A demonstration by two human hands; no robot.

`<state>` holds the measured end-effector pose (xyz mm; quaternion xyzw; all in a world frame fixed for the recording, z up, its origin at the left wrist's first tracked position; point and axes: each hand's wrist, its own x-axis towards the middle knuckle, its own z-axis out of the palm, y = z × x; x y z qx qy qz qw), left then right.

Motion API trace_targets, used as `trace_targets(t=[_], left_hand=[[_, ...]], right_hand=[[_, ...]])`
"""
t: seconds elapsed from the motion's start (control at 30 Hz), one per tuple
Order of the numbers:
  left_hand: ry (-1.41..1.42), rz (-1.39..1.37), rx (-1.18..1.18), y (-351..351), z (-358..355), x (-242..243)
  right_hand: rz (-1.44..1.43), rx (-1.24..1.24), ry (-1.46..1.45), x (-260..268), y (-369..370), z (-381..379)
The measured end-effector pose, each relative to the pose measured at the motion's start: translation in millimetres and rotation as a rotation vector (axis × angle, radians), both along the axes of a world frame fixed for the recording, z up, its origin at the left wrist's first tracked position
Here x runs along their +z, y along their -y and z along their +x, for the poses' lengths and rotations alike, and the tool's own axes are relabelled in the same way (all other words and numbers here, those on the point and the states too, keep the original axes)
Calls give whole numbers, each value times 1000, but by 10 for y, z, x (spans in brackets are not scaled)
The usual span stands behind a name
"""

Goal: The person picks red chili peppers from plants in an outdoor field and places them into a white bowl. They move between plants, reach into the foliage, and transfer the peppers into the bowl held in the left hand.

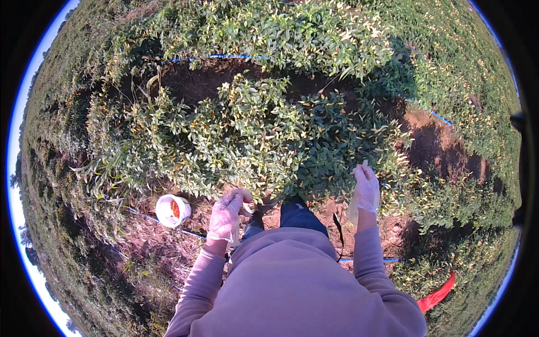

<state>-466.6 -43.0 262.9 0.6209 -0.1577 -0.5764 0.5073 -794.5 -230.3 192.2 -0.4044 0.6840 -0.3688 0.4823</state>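
Thin translucent plastic gloves cover both hands. My left hand (226, 217) is at the near edge of a leafy pepper plant (248, 126), with its fingers bent together. Whether anything is between those fingers is too small to tell. Farther right, my right hand (365, 189) is raised beside the foliage, fingertips drawn together and a pale tip of glove or other thing showing above them. Small pale yellow and orange peppers show among the green leaves. To the left of my left hand, a white bucket (173, 211) stands on the ground with red-orange peppers (174, 208) inside.
Blue irrigation tubing (191, 233) runs along the soil between plant rows. More pepper plants (269, 29) grow beyond a strip of dark soil (198, 80). Dry straw litter (162, 257) lies at the lower left. A red cloth-like strip (438, 295) is at the lower right.
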Motion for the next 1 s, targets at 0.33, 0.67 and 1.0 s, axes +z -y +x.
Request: trace_targets(t=[0.33,0.67,1.0], left_hand=[[-217,137,84,320,-340,-446],[-193,436,269,200,-595,-719],[-175,550,363,72,-672,-718]], right_hand=[[115,205,-345,-746,899,-210],[159,922,-967,-1980,2008,195],[242,1189,-1305,-2225,2149,262]])
